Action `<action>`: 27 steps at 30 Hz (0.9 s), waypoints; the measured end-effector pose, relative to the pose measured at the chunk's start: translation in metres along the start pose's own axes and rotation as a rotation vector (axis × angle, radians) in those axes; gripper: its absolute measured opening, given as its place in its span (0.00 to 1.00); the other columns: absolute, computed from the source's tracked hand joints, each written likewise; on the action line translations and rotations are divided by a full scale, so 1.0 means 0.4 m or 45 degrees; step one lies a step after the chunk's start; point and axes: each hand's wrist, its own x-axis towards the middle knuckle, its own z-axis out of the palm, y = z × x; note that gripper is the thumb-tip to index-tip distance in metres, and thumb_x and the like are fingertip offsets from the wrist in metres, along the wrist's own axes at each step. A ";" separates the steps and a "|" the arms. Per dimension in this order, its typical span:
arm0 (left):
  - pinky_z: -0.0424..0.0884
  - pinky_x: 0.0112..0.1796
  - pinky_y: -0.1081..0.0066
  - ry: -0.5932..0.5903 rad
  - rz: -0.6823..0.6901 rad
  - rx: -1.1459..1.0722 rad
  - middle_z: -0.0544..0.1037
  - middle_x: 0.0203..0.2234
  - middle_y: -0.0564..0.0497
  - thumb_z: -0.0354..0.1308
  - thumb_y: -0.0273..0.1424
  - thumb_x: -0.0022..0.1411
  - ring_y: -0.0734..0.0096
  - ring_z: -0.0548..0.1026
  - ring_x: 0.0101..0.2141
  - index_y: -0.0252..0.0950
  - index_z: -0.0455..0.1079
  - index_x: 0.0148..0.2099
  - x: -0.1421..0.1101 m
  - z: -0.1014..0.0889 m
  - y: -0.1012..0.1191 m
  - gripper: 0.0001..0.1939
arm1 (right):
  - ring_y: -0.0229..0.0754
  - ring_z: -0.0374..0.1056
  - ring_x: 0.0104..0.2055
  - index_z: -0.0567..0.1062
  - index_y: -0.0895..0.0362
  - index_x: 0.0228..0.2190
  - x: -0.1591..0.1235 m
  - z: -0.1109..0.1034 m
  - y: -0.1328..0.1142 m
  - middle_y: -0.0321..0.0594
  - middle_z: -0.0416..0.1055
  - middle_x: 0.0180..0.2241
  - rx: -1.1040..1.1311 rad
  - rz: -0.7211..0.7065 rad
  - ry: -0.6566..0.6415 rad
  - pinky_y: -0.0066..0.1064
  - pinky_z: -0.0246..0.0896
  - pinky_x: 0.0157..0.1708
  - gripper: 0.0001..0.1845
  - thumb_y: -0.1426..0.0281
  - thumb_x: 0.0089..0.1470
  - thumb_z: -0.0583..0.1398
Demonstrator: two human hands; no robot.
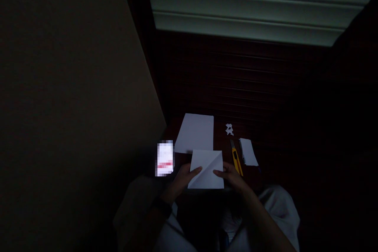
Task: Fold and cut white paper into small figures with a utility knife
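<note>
A white sheet of paper (208, 167) with a diagonal fold lies at the near edge of a small dark table (221, 141). My left hand (184, 179) pinches the paper's lower left part, thumb on top. My right hand (232, 177) grips its right edge, fingers closed on it. The scene is very dark.
A larger blank white sheet (195, 132) lies behind the folded one. A yellow utility knife (236, 159), a small white paper strip (248, 152) and a tiny cut paper scrap (229, 129) lie to the right. A lit phone screen (164, 158) glows at left.
</note>
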 end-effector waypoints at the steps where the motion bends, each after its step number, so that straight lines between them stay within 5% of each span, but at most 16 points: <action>1: 0.70 0.34 0.63 -0.017 -0.038 -0.001 0.77 0.39 0.39 0.60 0.43 0.51 0.57 0.76 0.35 0.28 0.70 0.46 0.004 -0.001 0.003 0.26 | 0.46 0.70 0.35 0.74 0.60 0.37 0.001 -0.002 0.000 0.44 0.75 0.35 -0.001 0.004 -0.010 0.38 0.64 0.36 0.21 0.65 0.39 0.67; 10: 0.70 0.38 0.61 -0.057 -0.062 -0.258 0.77 0.38 0.37 0.60 0.42 0.52 0.57 0.76 0.35 0.25 0.68 0.49 0.012 0.008 0.037 0.28 | 0.47 0.71 0.36 0.75 0.60 0.36 0.009 -0.010 0.007 0.44 0.75 0.35 -0.016 -0.010 -0.008 0.39 0.63 0.38 0.19 0.65 0.41 0.67; 21: 0.68 0.41 0.60 -0.179 -0.005 0.048 0.76 0.42 0.40 0.62 0.39 0.51 0.55 0.74 0.41 0.29 0.68 0.49 0.007 0.010 0.039 0.26 | 0.48 0.70 0.37 0.76 0.60 0.35 0.006 -0.026 0.009 0.45 0.75 0.36 -0.060 0.021 -0.019 0.41 0.62 0.39 0.20 0.65 0.37 0.68; 27: 0.68 0.42 0.60 -0.104 -0.007 0.119 0.76 0.41 0.40 0.63 0.37 0.49 0.54 0.73 0.42 0.29 0.71 0.46 0.003 0.012 0.051 0.24 | 0.47 0.70 0.36 0.76 0.61 0.35 0.001 -0.025 0.003 0.46 0.75 0.36 -0.025 0.014 -0.047 0.40 0.62 0.39 0.19 0.64 0.38 0.68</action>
